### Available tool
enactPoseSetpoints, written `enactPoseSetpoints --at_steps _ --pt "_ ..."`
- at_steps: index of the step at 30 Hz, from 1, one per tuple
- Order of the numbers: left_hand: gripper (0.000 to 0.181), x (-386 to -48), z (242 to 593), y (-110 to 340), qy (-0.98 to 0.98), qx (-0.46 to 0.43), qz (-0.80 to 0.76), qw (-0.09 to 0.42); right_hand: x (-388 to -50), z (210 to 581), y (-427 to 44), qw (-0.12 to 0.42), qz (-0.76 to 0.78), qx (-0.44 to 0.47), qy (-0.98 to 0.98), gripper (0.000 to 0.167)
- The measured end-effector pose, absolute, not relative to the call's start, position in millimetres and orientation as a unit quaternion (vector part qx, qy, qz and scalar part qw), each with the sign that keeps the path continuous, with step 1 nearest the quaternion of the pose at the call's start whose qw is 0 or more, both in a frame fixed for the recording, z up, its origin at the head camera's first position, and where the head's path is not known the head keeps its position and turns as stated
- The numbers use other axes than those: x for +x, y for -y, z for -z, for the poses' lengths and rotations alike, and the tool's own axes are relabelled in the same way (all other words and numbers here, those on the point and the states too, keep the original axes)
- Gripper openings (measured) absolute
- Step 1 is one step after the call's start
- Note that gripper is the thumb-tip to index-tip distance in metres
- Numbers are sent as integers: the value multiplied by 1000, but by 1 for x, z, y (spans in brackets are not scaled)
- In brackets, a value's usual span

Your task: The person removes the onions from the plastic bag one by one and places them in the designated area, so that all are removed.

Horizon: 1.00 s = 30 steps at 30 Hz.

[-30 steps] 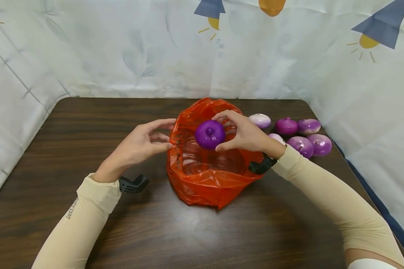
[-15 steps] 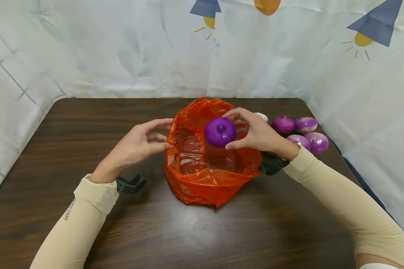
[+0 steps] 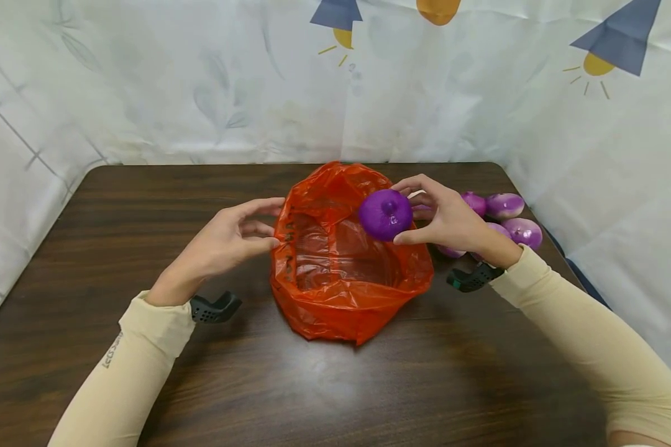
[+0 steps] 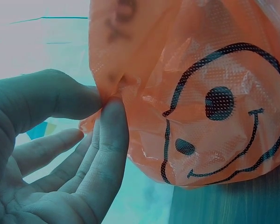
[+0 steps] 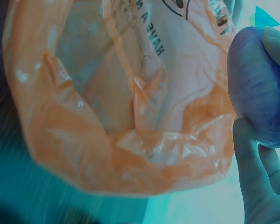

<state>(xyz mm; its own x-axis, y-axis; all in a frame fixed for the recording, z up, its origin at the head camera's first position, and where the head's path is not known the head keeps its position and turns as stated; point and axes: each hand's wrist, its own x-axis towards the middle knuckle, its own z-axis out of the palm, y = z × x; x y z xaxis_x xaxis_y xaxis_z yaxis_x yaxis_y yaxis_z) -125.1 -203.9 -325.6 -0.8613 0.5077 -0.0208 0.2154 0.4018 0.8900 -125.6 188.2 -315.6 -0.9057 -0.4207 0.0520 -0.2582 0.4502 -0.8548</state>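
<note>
A purple toy-like onion [image 3: 384,217] is in my right hand [image 3: 453,217], held between thumb and fingertips over the right rim of an orange-red plastic bag [image 3: 341,310]. In the right wrist view the same onion [image 5: 252,88] shows side-on, with fingers on it from above and below. The bag stands on the table with its mouth spread wide. At its left rim my left hand [image 3: 218,245] pinches the plastic between thumb and fingers. A black smiling face is printed on the bag's outside [image 4: 214,135] in the left wrist view.
Several more purple and whitish onions [image 3: 522,233] lie at the table's back right, some hidden behind my right hand. The dark wood table [image 3: 313,391] meets a patterned white curtain [image 3: 291,93] at the back. Black straps sit on both wrists.
My right hand has moved right with the onion, from over the middle of the bag to its right rim. The left hand stays on the left rim.
</note>
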Motion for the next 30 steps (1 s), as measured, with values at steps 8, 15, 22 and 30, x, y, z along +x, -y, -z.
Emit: enactPoseSetpoints --at_steps 8,15,22,30 --pt "65 -125 325 203 -821 220 -507 147 -115 313 -209 58 472 -183 -860 73" --pt "65 -124 324 203 -823 217 -504 148 -108 314 -225 48 483 -171 -857 72" --pt "66 -124 324 204 -823 212 -505 149 -99 318 -240 49 491 -159 -855 70" --pt "64 -124 324 204 -825 214 -502 145 -86 324 -260 48 465 -141 -873 70"
